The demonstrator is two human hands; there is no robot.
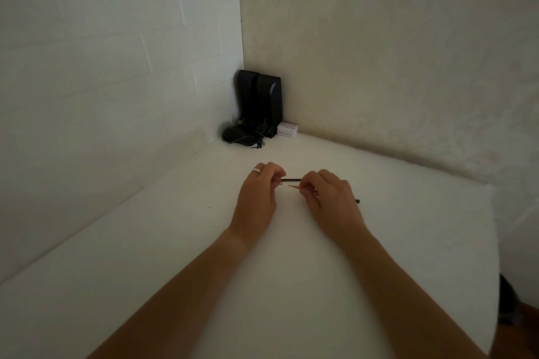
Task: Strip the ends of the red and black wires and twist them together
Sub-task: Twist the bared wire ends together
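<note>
1. Left hand [259, 188]: we hold it over the middle of the desk [145, 242], nearer the far corner than the near edge. Its fingertips are pinched shut on a small brass-coloured tip (bare strands or a ferrule; too small to tell).

2. Black wire [290, 179]: a short length shows between our two hands, its long axis running left to right, roughly parallel to the far edge of the desk. Its tail seems to reappear past the right hand, ending near the right edge.

3. Red wire [294, 187]: only a short reddish-orange end shows, just below the black wire and nearly touching it, pointing left toward the left hand.

4. Right hand [329, 194]: fingers are closed around both wires, thumb and forefinger pinching where the red end emerges.

5. Governing relation: the two ends lie side by side in the gap between our hands, with the left fingertips directly in line with them. We judge the twist would be turned about that left-right axis, right hand as anchor.

6. Background (not in use): black speakers [261, 102], a tangle of cable, and a small white box [288, 130] in the far corner.
</note>
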